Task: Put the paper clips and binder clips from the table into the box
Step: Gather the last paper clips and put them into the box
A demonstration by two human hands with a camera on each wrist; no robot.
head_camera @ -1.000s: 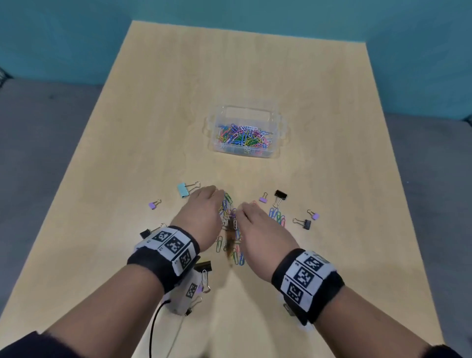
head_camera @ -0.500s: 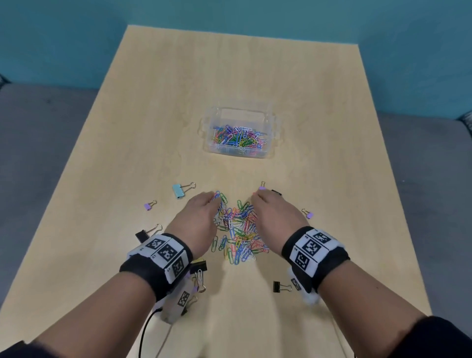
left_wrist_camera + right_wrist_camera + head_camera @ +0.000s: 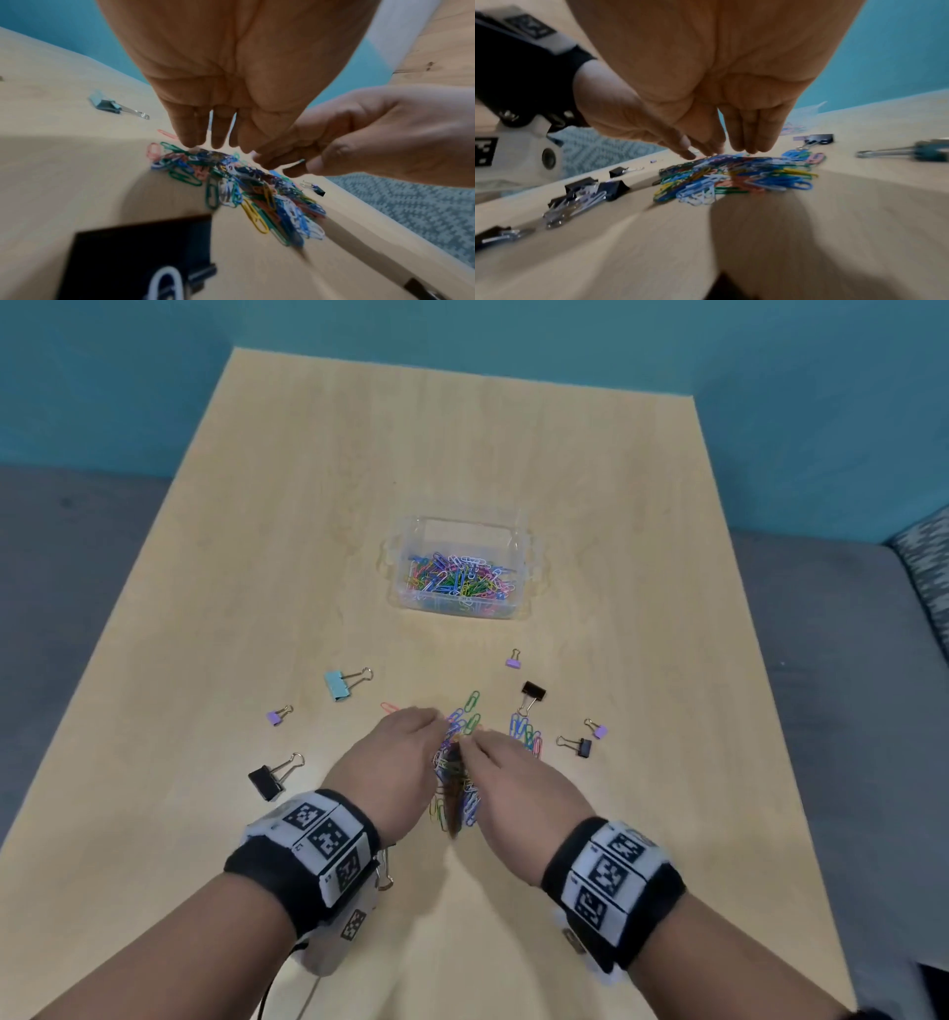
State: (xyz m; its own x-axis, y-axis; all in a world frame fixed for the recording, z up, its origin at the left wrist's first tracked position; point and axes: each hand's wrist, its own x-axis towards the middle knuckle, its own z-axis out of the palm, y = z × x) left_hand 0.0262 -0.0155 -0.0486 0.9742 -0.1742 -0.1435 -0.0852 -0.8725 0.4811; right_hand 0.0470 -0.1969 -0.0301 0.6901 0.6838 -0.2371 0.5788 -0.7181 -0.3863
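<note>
A heap of coloured paper clips (image 3: 454, 783) lies on the wooden table (image 3: 308, 505), squeezed between my two hands. My left hand (image 3: 431, 726) presses against the heap's left side with straight fingers (image 3: 192, 134) whose tips touch the clips (image 3: 257, 192). My right hand (image 3: 477, 744) presses from the right, fingertips (image 3: 746, 146) down on the pile (image 3: 731, 178). Neither hand grips anything. The clear plastic box (image 3: 524, 588), partly filled with paper clips, stands beyond the hands. A few blue paper clips (image 3: 526, 734) lie just right of the heap.
Binder clips lie scattered: teal (image 3: 339, 685), purple (image 3: 277, 717) and black (image 3: 267, 783) on the left; purple (image 3: 513, 662), black (image 3: 534, 691), small black (image 3: 583, 747) and purple (image 3: 600, 730) on the right. More black ones (image 3: 590, 192) sit near my wrists.
Half a second ago my hands were apart with the clips spread between them. They have come together and pushed the clips into a narrow heap.
</note>
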